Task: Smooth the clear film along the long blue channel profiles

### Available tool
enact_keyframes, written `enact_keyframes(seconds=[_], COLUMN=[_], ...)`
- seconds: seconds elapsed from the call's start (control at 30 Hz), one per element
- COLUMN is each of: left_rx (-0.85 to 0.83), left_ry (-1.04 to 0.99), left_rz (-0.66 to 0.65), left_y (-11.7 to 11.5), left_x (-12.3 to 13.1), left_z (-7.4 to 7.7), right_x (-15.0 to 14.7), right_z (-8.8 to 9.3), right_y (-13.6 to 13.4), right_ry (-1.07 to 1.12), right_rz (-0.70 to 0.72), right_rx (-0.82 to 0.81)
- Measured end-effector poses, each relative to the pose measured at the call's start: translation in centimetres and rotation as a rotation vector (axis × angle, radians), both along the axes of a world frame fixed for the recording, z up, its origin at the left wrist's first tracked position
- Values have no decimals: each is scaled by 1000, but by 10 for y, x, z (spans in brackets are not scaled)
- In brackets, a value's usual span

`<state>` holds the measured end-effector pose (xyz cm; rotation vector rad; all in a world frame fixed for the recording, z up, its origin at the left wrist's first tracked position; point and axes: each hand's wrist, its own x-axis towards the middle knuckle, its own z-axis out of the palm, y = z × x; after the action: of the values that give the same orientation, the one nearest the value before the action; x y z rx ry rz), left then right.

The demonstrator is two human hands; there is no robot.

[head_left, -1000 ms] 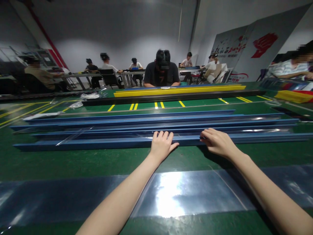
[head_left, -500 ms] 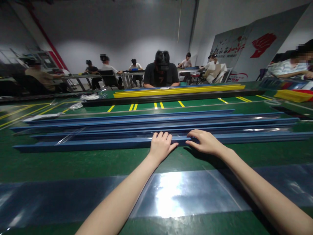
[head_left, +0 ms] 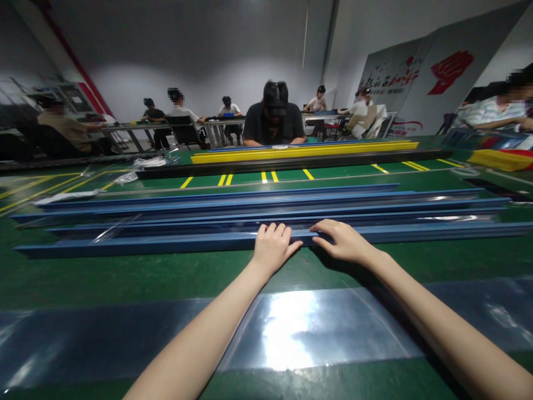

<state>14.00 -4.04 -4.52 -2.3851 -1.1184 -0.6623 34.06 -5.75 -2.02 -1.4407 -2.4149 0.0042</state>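
The nearest blue profile strip [head_left: 137, 245] is being supported crosswise on the green counter [head_left: 145, 280]. It is being clamped by the left grip [head_left: 273, 244]; whether it is being pinched by the right grip [head_left: 345, 240] cannot be told. Lightness, stiffness and some slipperiness are being suggested by its slim, smooth form, so a wide-spread hold is being favoured.

Dim back wall [head_left: 166, 55]; harsh glare on clear film [head_left: 289, 329]; dark shadow below right hand [head_left: 345, 241].
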Motion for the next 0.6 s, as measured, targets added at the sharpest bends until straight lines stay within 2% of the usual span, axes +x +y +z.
enact_keyframes(seconds=[0.4, 0.6], left_rx=[-11, -6], left_ry=[-4, -8], left_rz=[6, 6], left_y=[-1, -1], left_x=[0, 0], left_z=[1, 0], right_x=[-3, -3], right_z=[0, 0], right_y=[-1, -1], right_ry=[-60, -4], right_rz=[4, 5], right_rx=[27, 20])
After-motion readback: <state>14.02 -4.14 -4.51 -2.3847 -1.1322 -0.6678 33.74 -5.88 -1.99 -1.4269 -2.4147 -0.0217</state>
